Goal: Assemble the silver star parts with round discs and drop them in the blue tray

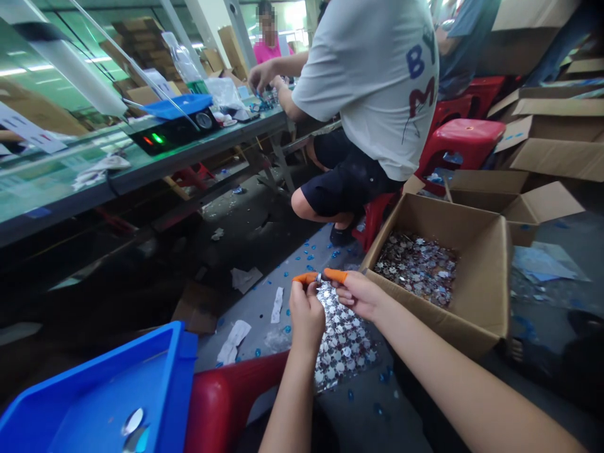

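My left hand is closed, its orange-covered fingertip meeting a small silvery piece. From the other side my right hand, also wearing an orange finger cover, pinches at the same spot. The piece is too small for me to tell its kind. Below both hands lies a sheet of shiny star-shaped pieces, partly hidden by my left hand. To the right stands an open cardboard box holding many loose silvery star-shaped pieces.
A blue tray with a few round shiny pieces rests on a red stool at lower left. Ahead, a person in a white shirt sits at a long workbench. Blue bits and paper scraps litter the floor.
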Tool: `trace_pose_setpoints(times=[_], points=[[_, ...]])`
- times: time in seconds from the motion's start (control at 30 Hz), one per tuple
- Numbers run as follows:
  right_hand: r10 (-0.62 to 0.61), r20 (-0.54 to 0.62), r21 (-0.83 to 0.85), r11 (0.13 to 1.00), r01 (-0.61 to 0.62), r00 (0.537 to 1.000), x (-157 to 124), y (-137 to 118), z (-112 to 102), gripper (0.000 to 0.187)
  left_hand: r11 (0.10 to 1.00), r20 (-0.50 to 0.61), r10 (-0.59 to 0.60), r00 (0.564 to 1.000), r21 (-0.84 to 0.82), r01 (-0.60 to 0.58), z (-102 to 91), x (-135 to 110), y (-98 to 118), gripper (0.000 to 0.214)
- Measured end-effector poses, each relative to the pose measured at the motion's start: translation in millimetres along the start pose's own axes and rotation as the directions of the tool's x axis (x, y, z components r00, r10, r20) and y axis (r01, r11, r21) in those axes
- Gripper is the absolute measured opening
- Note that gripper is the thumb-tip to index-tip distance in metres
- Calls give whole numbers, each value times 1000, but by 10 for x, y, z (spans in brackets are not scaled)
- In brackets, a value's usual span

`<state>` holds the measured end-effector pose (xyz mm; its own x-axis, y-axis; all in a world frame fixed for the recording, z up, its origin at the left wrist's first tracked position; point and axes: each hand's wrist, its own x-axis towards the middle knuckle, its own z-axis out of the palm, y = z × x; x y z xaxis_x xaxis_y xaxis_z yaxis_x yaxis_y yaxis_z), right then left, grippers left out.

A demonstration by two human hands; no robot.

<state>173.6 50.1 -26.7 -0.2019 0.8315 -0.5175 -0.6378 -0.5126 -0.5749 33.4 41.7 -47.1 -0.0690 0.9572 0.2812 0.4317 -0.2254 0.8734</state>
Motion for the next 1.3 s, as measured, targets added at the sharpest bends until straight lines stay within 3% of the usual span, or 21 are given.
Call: trace_pose_setpoints(times=[0.1, 0.23, 0.47, 0.63, 0.77, 0.87, 1.07, 1.3], points=[[-161, -39, -230, 962, 148, 986, 1, 49, 30, 27, 999, -29, -40, 999, 8, 40, 8, -1, -36, 11], [-389, 25, -504, 790, 347, 921, -4, 126, 65, 33, 998, -51, -42, 998, 34, 44, 17, -7, -78, 12], [-479, 104, -648, 632, 425, 872, 15, 203, 37, 18, 993, -45, 20, 999, 117, -15, 3, -16, -65, 9], [-437, 66, -565, 725, 395, 897, 15, 185, 34, 15, 983, -38, 75, 996, 172, -67, 11, -23, -71, 11], [-169, 4, -418, 895, 155, 986, -55, 79, 44, 17, 984, -2, 100, 995, 151, -99, 1, -5, -86, 10], [-57, 9, -239, 969, 57, 998, -83, -4, 23, 20, 990, 26, 97, 995, 99, -99, -17, 17, -61, 10], [-91, 0, -156, 984, 90, 996, -48, -40, -39, 26, 969, 116, -154, 981, -174, 173, -33, 32, 51, 31], [-94, -1, -154, 984, 92, 996, -56, -25, -19, 20, 945, 51, -171, 984, -276, 178, -9, 39, 42, 22]])
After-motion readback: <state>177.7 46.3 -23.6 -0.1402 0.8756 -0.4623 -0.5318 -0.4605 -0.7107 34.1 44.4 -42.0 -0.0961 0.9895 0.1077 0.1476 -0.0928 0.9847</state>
